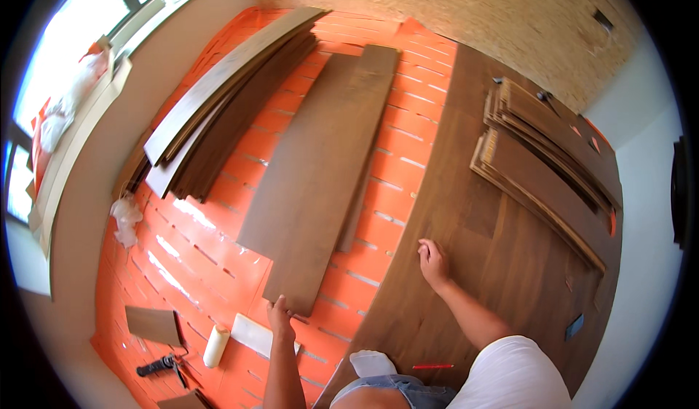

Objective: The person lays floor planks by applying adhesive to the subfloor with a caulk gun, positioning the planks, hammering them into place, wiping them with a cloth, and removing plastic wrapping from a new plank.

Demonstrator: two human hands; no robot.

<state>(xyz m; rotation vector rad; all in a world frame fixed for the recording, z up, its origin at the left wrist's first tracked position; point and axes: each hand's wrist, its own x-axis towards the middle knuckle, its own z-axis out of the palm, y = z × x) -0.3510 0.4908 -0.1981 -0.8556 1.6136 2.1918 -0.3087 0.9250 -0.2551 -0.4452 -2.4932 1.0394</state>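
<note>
My left hand (279, 316) grips the near end of a long brown floor plank (335, 212), its fingers at the end's corner. That plank lies alongside another brown plank (291, 161) over the orange underlay (233, 263). Another plank edge shows beneath their right side. Out to the right, my right hand (434, 263) hovers above the laid brown flooring (466, 227). Its fingers are curled in, and I see nothing in them.
Plank stacks lie at the far left (233, 96) and on the laid floor at right (539, 183). Near left are a caulking gun (160, 365), a cream roll (216, 345) and a plank offcut (153, 325). A red pencil (433, 367) lies near my foot (372, 364).
</note>
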